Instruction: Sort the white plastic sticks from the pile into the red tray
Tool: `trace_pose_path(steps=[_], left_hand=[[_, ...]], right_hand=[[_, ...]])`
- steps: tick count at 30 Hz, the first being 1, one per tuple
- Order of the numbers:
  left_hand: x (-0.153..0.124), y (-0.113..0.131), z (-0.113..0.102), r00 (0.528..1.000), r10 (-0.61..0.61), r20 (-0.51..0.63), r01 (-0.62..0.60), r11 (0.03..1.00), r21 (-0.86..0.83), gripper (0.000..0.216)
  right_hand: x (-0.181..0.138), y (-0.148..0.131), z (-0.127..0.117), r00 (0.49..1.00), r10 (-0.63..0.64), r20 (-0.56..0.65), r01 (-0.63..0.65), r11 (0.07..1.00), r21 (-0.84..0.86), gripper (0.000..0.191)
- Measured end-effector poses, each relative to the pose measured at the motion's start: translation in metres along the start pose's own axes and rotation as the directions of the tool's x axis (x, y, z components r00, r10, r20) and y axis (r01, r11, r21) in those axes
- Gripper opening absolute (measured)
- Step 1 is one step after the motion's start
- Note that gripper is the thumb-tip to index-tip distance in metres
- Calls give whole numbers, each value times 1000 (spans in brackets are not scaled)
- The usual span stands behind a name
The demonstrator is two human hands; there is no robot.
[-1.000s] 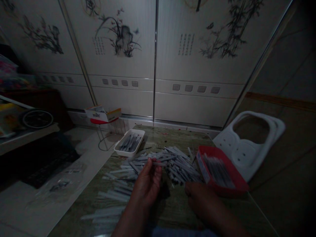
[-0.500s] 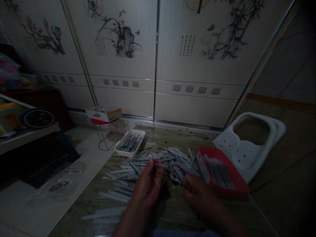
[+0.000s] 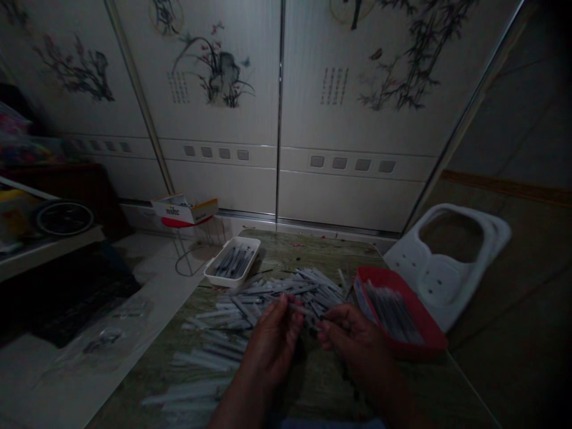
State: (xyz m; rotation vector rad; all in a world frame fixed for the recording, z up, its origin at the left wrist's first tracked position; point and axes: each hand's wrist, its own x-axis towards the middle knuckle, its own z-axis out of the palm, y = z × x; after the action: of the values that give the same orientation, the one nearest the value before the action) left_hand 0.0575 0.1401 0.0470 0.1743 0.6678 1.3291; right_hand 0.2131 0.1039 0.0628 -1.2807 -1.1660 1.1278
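Observation:
A heap of thin pale tubes [image 3: 268,298] lies across a low dark table [image 3: 313,387]. My left hand [image 3: 272,339] is over the near edge of the heap, fingers pinched on one thin tube [image 3: 298,308]. My right hand [image 3: 353,339] is right beside it, fingertips closed near the same tube's end; what they grip is too dark to make out. A red tray [image 3: 429,333] with thin sticks lies just right of my right hand. A white tray [image 3: 218,277] holding dark sticks stands at the heap's far left.
A white moulded plastic piece [image 3: 451,286] leans at the table's right. Painted sliding doors [image 3: 281,119] stand behind. A small box [image 3: 183,208] on a wire stand is at the back left. A shelf with a round object [image 3: 65,217] is far left.
My right hand has come up and left from the table's near edge to meet my left hand. My left hand has shifted slightly right with its tube.

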Motion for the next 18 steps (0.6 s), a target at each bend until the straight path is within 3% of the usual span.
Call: trace_pose_path(steps=[18], left_hand=[[1,-4,-4,1000,19,21,-21,997,73,5]], right_hand=[[-1,5,-1,999,-19,33,20,999,-39,30]])
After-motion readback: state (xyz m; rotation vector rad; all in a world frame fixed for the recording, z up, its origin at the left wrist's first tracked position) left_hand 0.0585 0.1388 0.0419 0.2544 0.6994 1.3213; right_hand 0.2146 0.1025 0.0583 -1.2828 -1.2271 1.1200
